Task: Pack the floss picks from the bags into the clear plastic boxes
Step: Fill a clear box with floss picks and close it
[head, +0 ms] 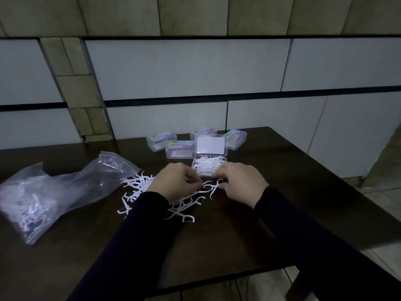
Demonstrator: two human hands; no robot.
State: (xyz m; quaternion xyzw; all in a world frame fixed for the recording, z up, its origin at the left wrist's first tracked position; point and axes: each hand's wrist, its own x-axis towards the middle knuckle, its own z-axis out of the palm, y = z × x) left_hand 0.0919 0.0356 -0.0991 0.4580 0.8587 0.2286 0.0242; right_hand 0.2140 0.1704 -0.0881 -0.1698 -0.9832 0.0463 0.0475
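— What is around you, biggest thing first?

— The dark table [249, 224] fills most of my view, with a tiled wall [186, 68] behind its far edge. On the left of it lies a big clear plastic bag [54, 192], crumpled, its mouth turned right toward my hands, with white floss picks showing dimly inside.

— And the boxes?

— At the far middle stand four closed clear boxes [161, 141] with coloured labels, set close together. Just near of them sits the open box [209, 168], its lid [211, 145] standing upright at the far side and hiding part of the closed ones behind it. A tangle of white picks already lies inside it.

— Where are the loose picks?

— A loose pile of floss picks [138, 183] spreads on the table from the bag's mouth rightward under my left hand and sleeve, which cover its middle. More lie near of my hands, between my two forearms.

— What are your hands doing?

— My left hand [173, 183] is knuckles-up over the pile, fingers curled in, the tips pinching the end of a pick [213, 187] that lies between my hands. My right hand [240, 181] is just right of it, also curled, its fingertips at the other end of that pick; I cannot tell whether they grip it or only touch it. Its far knuckles sit against the near wall of the open box and hide that box's near right corner.
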